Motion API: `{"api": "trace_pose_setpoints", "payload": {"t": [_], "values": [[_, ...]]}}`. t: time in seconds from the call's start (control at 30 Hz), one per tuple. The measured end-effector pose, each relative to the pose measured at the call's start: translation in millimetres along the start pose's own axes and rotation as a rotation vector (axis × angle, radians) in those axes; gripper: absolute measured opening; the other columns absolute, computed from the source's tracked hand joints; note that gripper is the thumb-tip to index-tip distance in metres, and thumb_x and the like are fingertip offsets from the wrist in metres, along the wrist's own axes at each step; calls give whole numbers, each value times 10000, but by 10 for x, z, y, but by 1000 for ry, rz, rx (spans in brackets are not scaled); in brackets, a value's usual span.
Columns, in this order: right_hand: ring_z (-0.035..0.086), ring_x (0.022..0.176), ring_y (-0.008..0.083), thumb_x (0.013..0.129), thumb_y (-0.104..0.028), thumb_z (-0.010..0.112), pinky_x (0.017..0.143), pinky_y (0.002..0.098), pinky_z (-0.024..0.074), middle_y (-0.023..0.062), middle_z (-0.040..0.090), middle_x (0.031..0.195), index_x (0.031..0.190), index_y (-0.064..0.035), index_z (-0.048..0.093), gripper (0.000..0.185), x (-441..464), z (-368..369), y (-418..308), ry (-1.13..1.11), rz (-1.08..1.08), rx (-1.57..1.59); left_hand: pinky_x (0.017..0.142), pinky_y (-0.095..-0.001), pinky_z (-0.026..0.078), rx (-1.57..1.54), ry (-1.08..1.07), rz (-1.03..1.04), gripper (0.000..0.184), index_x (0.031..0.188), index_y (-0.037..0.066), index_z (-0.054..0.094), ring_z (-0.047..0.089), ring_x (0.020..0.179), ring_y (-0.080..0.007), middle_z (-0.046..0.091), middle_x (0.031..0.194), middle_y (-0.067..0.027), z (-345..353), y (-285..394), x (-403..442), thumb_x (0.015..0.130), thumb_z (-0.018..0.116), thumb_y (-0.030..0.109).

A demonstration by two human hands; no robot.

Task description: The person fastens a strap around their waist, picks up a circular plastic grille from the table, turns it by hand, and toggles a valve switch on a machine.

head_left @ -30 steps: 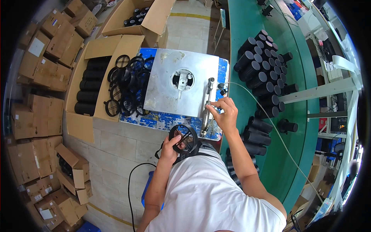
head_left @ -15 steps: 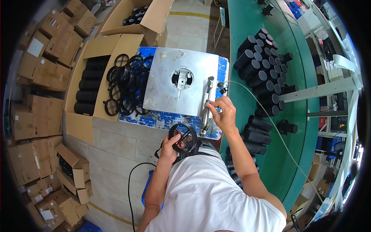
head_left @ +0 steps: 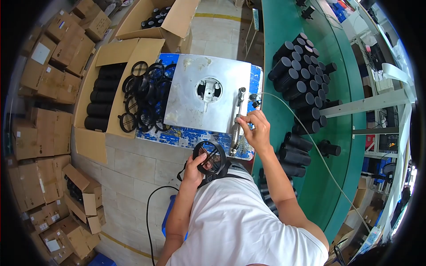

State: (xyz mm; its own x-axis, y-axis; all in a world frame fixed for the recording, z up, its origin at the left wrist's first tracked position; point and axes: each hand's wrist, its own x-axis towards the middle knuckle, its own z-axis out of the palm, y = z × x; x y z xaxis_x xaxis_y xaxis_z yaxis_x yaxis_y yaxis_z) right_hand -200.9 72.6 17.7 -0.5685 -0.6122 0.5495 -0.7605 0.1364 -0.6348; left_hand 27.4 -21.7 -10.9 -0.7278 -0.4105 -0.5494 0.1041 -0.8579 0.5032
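The left hand held a black ring-shaped frame by its near-left edge, with the thumb over the rim and fingers visible behind the opening. The frame sat to the right of that palm, just in front of the person's waist and near the blue-painted tabletop. Thin parallel bars and a crosspiece spanned its round opening; the rim was thick, dark and smooth, and it was tilted toward the camera.

The right hand pinched the middle of a slim metal bar between thumb and forefinger, its other fingers curled. That bar lay left of the hand, along the right edge of a square metal plate; it looked silver-grey, with a fitting at each end. Similar black ring frames lay heaped at the plate's left side.
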Motion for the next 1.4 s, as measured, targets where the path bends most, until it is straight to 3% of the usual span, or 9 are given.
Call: {"api": "trace_pose_setpoints", "payload": {"t": [0.97,1.4], "values": [[531,645,261,751,-49,753,608,357,420,101,576,705,736,-4,615,146,7,-6,29,-13,-28,37,620,-251,485,34,-35,15,157,985,73,591,600,698,-122,650,856,-60,-85,-40,34,863,620,168],[532,747,251,782,-81,721,682,354,427,85,583,804,944,-31,708,170,70,-116,1,-160,-21,2,579,-236,440,2,23,15,131,935,77,592,544,645,-109,614,797,-34,-17,0,-3,840,653,142]]}}
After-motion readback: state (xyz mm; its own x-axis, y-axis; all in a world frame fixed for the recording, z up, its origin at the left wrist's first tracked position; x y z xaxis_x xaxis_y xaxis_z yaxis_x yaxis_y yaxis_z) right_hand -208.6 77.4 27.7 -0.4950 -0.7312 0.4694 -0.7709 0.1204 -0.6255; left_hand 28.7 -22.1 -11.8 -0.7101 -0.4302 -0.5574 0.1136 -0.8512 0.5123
